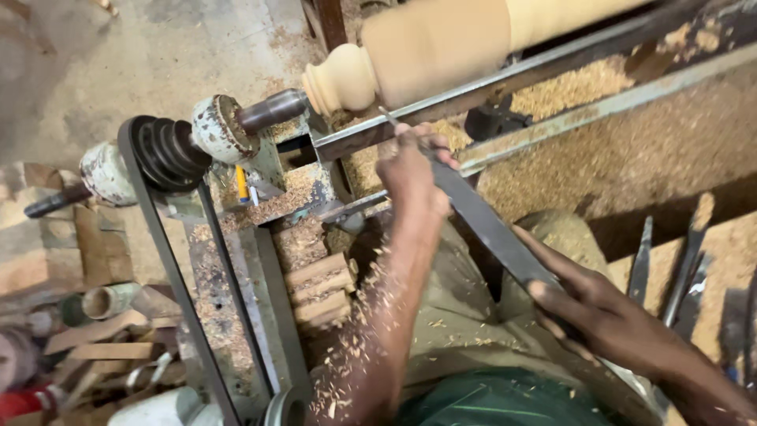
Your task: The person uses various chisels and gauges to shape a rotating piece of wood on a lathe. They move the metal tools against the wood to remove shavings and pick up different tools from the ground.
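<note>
Both hands grip one long chisel [485,225]: left hand [410,170] near the tip, right hand [587,304] lower. Sawdust coats lathe bed [552,75] and floor; the workpiece [441,43] is cropped above

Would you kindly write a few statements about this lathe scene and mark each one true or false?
1. The left hand grips the long flat chisel near its tip, by the metal tool rest. True.
2. The right hand hangs free and touches nothing. False: it holds the lower end of the chisel.
3. The wooden workpiece has a rounded, bead-shaped end. True.
4. The forearm below the left hand is clean. False: wood shavings cling to it.
5. A dark belt runs around the stepped pulley. True.
6. No other tools lie nearby. False: spare chisels rest on the sawdust beside the right hand.
</note>
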